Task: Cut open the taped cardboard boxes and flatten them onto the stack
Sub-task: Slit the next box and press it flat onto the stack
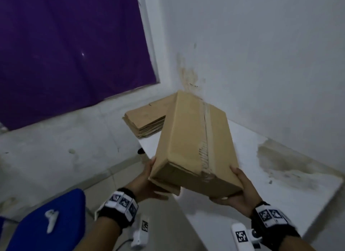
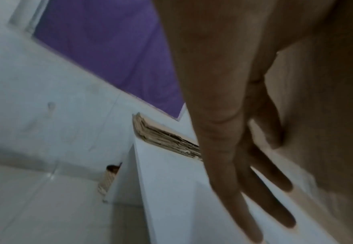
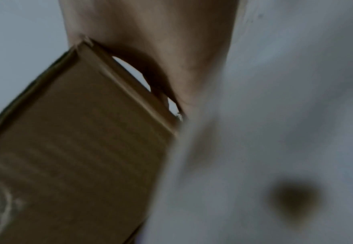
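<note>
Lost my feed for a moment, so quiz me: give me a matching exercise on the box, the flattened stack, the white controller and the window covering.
Things:
1. taped box
2. flattened stack
3. white controller
4. window covering

States:
A. lying on the blue seat
B. purple
C. held between left hand and right hand
D. lying on the white table, by the corner

Pairs: 1-C, 2-D, 3-A, 4-B

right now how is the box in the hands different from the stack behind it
The box keeps its full shape, while the stack is flattened sheets. The box is held tilted in the air between the left hand and right hand; the stack lies flat on the white table, at its far corner. The box has tape along its top seam; the stack shows none. Both are plain brown cardboard.
</note>
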